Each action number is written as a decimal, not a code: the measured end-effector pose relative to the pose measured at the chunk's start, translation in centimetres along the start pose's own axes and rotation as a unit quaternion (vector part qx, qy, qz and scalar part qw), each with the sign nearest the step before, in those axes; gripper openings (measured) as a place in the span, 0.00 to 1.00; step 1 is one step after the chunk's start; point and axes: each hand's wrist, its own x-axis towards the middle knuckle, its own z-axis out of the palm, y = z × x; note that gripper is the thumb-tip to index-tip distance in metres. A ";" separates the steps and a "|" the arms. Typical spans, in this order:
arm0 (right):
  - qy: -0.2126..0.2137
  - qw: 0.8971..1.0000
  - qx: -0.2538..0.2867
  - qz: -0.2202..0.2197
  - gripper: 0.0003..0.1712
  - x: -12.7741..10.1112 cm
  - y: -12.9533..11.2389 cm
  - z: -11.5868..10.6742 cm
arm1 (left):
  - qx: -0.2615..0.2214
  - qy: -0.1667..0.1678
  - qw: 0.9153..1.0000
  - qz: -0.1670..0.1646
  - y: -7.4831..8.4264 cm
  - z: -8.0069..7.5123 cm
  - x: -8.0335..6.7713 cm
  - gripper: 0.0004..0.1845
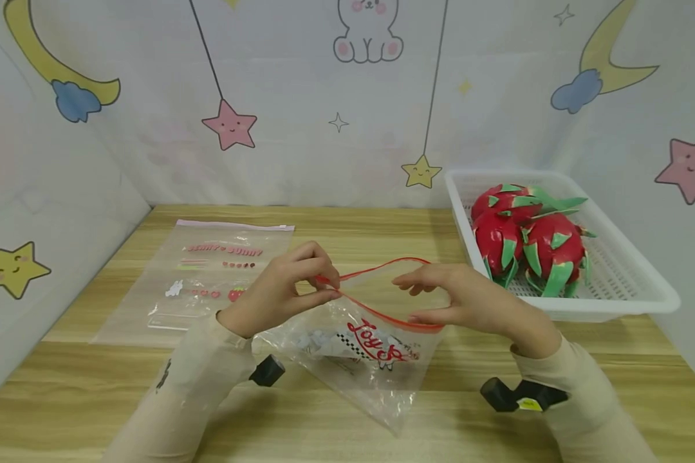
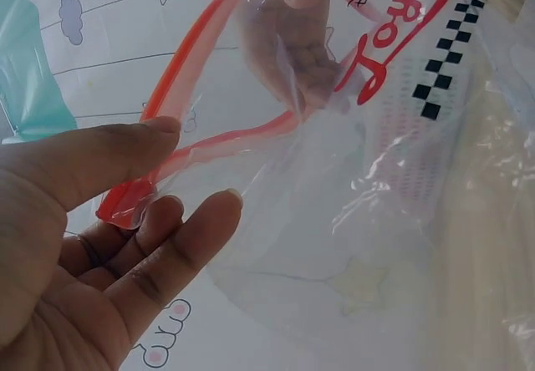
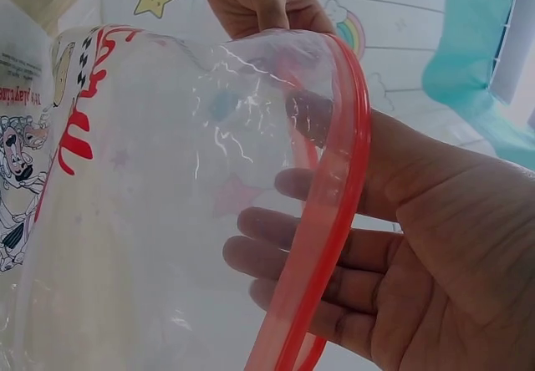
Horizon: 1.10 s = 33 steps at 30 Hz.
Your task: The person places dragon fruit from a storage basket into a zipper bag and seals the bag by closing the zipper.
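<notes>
From the head camera we see our left hand (image 1: 286, 283) pinching the left end of the red zip strip of a clear printed zip bag (image 1: 363, 341), which hangs open above the wooden table (image 1: 347, 418) between both hands. Our right hand (image 1: 469, 299) has its fingers nearly straight, thumb above and fingers below the strip's right end, spreading the mouth. A second flat bag (image 1: 203, 276) lies to the left; a white basket (image 1: 620, 283) with red dragon fruits (image 1: 524, 241) stands to the right

In the left wrist view, thumb and fingertips (image 2: 150, 133) clamp the strip's corner

In the right wrist view, the fingers (image 3: 276, 254) lie loosely extended inside the bag, the red strip crossing them, not closed round it
</notes>
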 end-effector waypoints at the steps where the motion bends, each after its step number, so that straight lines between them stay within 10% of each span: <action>1: -0.002 1.000 0.001 0.004 0.25 -0.1 -0.1 -0.1 | -0.001 0.000 1.000 0.000 0.0 0.0 0.0 0.09; 33: 0.039 0.996 -0.065 0.039 0.22 -2.1 0.3 -4.9 | 0.006 -0.004 1.000 -0.015 -0.1 0.0 0.1 0.09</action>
